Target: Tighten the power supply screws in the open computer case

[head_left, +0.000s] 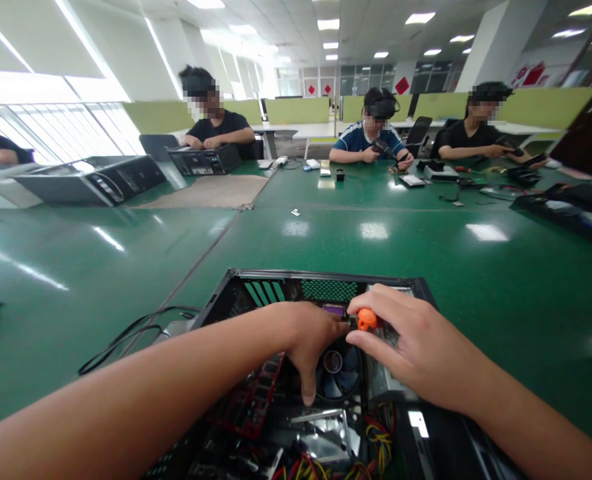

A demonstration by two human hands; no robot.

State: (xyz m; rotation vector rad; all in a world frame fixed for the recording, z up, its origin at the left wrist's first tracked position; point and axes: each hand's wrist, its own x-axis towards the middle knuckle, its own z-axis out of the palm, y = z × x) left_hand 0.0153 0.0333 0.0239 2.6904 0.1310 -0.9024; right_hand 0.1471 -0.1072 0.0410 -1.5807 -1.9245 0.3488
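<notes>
An open black computer case (296,273) lies in front of me with its inside facing up. My right hand (416,343) grips a screwdriver (367,319) by its orange handle, thumb and fingers on either side; its shaft and tip are hidden. My left hand (313,337) reaches into the case over the cooling fan (337,373), thumb spread away from the fingers. Those fingertips come close to the screwdriver, but whether they touch anything there I cannot tell. A red circuit board (256,400) sits under my left wrist, and a silvery metal part (329,433) lies nearer to me.
Red, yellow and black cables (379,440) bunch at the case's near side. A black cord (121,347) trails on the green table (401,247) to the left. Across the table several people work, with another computer case (99,180) at the far left and loose parts.
</notes>
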